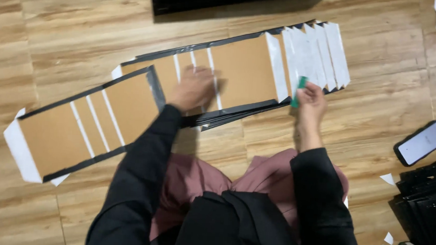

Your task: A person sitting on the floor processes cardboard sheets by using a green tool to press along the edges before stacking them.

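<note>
Taking the fanned row of brown cardboard panels (241, 71) in the middle of the wooden floor (78, 23) as the landmark, a second row of brown panels (76, 126) lies to its left and lower, edged in black, with white strips between the boards and a white paper flap at its far left end; its upper right corner overlaps the landmark row's left end. The left hand (194, 88) rests flat on the landmark row, palm down with fingers spread, pressing on the boards near the row's left part and gripping nothing. Below it, black edges of stacked sheets stick out from under the row. Just right of the large middle panel, the right hand (309, 100) pinches a small green tool (299, 91) between thumb and fingers, its upper end touching the white strip at that panel's right edge. Beyond that hand the row ends in a fan of overlapping white flaps (320, 53). Well to the right of the row a phone (422, 143) with a lit screen lies on the floor, and below the phone sits a dark pile of black sheets (428, 193), with small white paper scraps (388, 178) beside it.
</note>
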